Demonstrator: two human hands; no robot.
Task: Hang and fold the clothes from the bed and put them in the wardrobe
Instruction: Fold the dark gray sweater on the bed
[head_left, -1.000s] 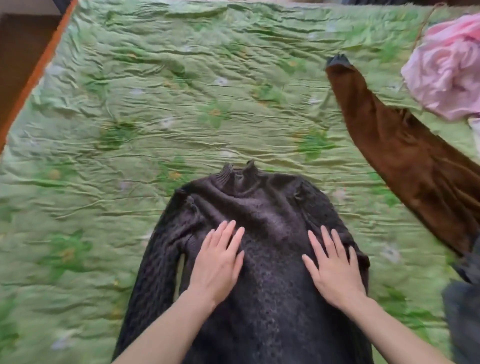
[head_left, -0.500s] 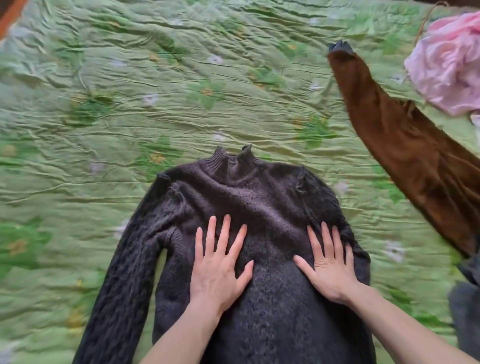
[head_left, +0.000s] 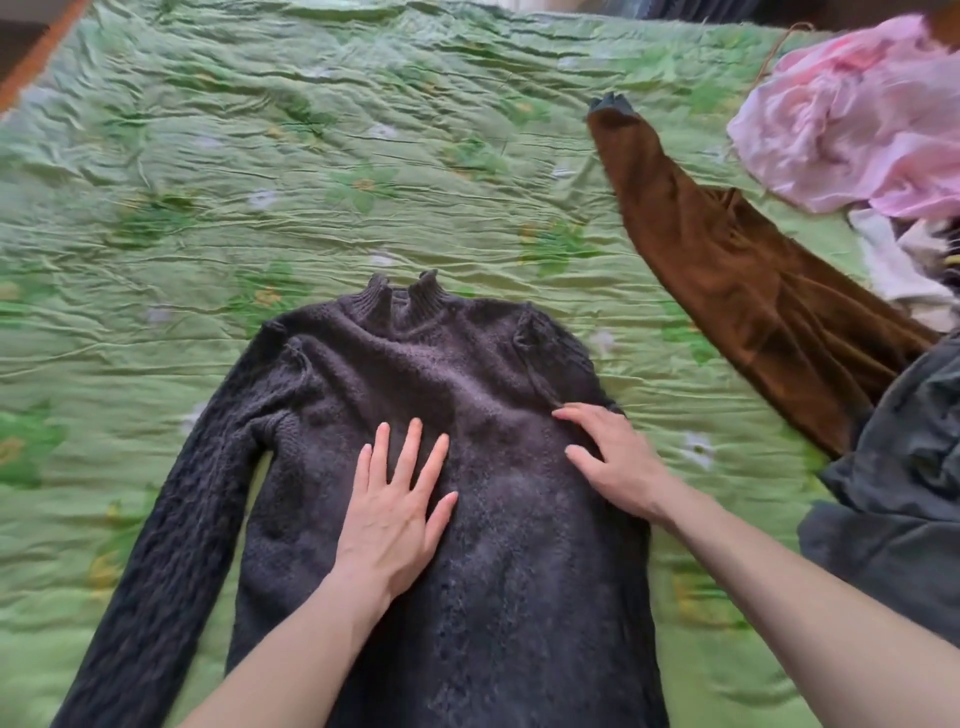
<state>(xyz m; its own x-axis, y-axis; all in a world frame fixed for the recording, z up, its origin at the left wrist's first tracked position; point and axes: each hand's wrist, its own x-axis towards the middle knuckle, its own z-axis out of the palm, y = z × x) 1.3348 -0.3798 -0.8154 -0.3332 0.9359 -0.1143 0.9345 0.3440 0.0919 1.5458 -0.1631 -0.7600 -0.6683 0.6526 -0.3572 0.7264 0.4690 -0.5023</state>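
Observation:
A dark grey knitted sweater (head_left: 483, 395) lies flat on the green bedspread (head_left: 260, 171), collar pointing away from me. Its left sleeve (head_left: 197, 493) stretches down along the body. The right sleeve is folded in at the shoulder. My left hand (head_left: 397, 512) presses flat on the chest with fingers spread. My right hand (head_left: 610, 460) sits at the sweater's right edge, fingers curled into the knit by the folded sleeve, slightly blurred.
A brown garment (head_left: 737, 291) lies diagonally at the right. A pink crumpled garment (head_left: 852, 124) is at the top right, with white clothes (head_left: 898, 265) below it. A grey garment (head_left: 904, 493) is heaped at the right edge. The bed's orange border (head_left: 41, 57) shows top left.
My right hand slid to the sweater's right edge and its fingers went from flat to curled. My left hand stayed flat on the chest. The view shifted slightly.

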